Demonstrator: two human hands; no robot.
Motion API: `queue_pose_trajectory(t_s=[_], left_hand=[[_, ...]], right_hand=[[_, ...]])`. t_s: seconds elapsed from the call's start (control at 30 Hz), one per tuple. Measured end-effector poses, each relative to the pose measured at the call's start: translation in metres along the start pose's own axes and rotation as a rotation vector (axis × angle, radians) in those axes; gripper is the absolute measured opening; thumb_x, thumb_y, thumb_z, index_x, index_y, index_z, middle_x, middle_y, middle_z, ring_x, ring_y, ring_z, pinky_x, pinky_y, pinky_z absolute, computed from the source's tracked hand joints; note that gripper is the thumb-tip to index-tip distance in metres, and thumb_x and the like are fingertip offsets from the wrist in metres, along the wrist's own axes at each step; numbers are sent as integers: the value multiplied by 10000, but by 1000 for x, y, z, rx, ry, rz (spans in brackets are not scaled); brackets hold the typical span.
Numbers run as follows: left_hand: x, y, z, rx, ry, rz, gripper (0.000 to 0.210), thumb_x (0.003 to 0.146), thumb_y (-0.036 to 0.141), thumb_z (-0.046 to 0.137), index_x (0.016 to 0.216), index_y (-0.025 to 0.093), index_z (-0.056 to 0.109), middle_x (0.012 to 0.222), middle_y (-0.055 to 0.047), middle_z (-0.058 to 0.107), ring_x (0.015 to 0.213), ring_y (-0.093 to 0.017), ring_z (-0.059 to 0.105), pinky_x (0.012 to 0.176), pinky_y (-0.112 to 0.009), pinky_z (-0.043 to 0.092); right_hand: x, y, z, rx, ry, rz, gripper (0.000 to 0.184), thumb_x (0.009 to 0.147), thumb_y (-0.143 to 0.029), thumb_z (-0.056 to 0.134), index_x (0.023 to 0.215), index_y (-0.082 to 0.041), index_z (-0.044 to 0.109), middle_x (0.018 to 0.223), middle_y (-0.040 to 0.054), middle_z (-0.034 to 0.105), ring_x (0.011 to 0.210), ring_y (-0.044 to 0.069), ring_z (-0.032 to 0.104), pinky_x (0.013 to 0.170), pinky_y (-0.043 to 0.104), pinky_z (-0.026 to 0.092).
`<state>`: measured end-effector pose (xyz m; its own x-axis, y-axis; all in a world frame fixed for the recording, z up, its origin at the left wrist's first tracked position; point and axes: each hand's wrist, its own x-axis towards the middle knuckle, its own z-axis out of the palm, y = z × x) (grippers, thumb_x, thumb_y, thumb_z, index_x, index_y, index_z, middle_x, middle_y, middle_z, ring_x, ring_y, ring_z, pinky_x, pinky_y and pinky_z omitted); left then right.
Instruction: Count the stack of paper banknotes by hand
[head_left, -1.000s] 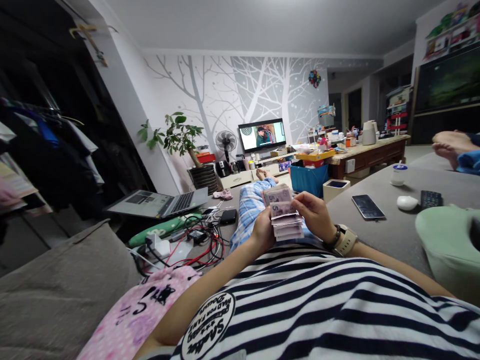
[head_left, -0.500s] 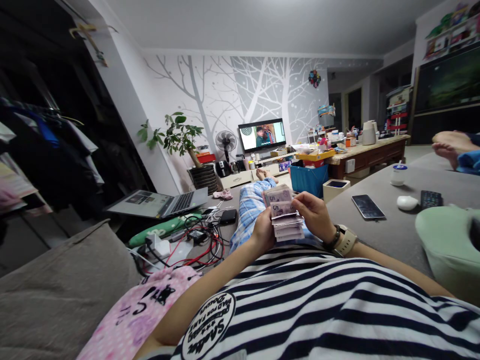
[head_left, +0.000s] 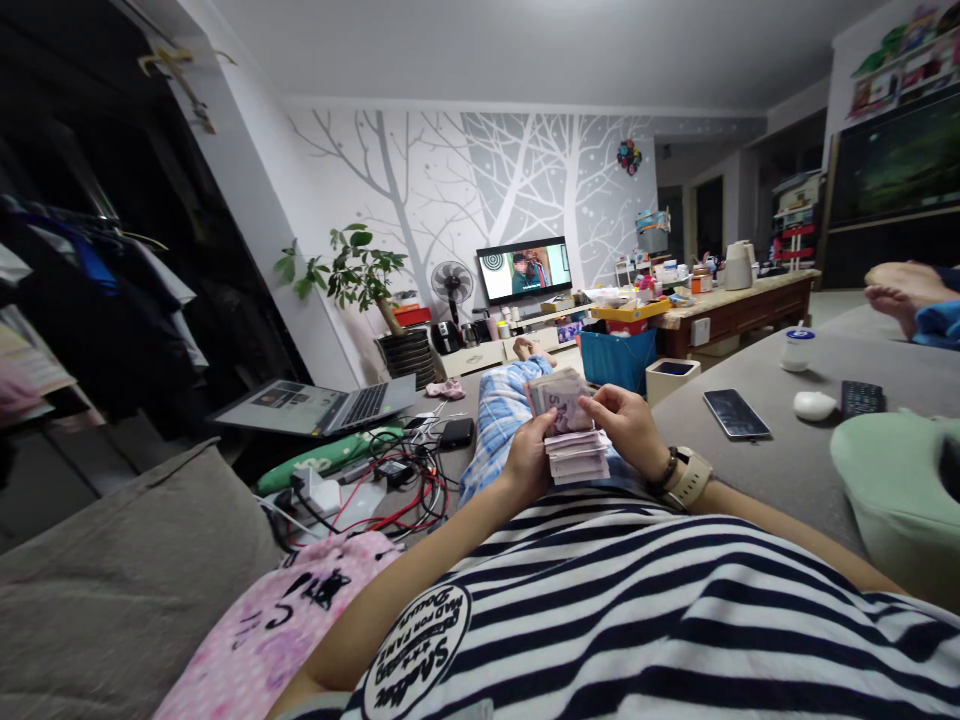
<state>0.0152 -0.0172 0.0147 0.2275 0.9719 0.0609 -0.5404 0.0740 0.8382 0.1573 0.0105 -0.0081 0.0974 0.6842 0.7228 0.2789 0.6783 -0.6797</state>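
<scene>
A folded stack of purple-grey banknotes is held above my lap, its lower ends fanned in layers. My left hand grips the stack from the left side, with the thumb lying across the front. On the right, my right hand pinches the right edge of the upper note between thumb and finger. A "5" shows on that note. The fingers behind the stack are hidden. Below the notes is my striped shirt, and beyond them stretch my legs in blue checked trousers.
To the left lie a laptop and tangled cables. On the right of the sofa are a phone, a white mouse, a small jar and a green bin. Another person's feet rest at far right.
The upper note with the large "5" has shifted upward against the stack. My left thumb now lies over the front of the notes, and my right hand stays at their right edge.
</scene>
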Motion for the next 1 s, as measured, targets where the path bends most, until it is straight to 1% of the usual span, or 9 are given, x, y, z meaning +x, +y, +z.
queue_pose_trajectory(t_s=[0.13, 0.2, 0.37, 0.63, 0.8, 1.0], left_hand=[[-1, 0, 1, 46, 19, 61, 199, 798, 151, 509, 880, 74, 673, 686, -98, 699, 637, -212, 671, 709, -347, 524], [-1, 0, 1, 52, 13, 73, 186, 795, 146, 511, 854, 72, 672, 679, -99, 695, 622, -209, 668, 709, -348, 524], [0, 0, 0, 41, 14, 69, 222, 810, 148, 503, 929, 67, 672, 755, -111, 711, 694, -219, 681, 734, -350, 525], [1, 0, -1, 36, -13, 61, 243, 812, 172, 517, 967, 63, 669, 810, -121, 718, 738, -234, 686, 765, -367, 525], [2, -2, -3, 45, -24, 85, 237, 815, 193, 536, 968, 67, 666, 829, -118, 720, 788, -236, 684, 782, -364, 522], [-1, 0, -1, 46, -19, 76, 239, 769, 211, 610, 954, 73, 669, 825, -117, 721, 853, -256, 674, 789, -366, 520]], right_hand=[[0, 1, 0, -6, 2, -13, 380, 792, -492, 575, 582, -181, 523, 513, -14, 506, 489, 109, 416, 464, 235, 314], [-1, 1, 0, -4, 3, -28, 373, 796, -481, 572, 580, -181, 518, 509, -18, 490, 489, 107, 404, 462, 233, 308], [-1, 0, 0, -5, 26, -37, 337, 789, -448, 590, 597, -179, 522, 523, -22, 475, 505, 107, 398, 471, 231, 314], [0, 3, 1, 22, 32, -42, 312, 792, -431, 588, 622, -177, 526, 548, -22, 479, 521, 107, 398, 491, 233, 323], [1, 5, 2, 41, 27, -39, 311, 792, -438, 587, 634, -177, 525, 564, -24, 479, 527, 106, 393, 502, 234, 329], [1, 5, 2, 66, 31, -55, 319, 794, -449, 583, 632, -179, 527, 569, -21, 485, 526, 109, 398, 504, 238, 341]])
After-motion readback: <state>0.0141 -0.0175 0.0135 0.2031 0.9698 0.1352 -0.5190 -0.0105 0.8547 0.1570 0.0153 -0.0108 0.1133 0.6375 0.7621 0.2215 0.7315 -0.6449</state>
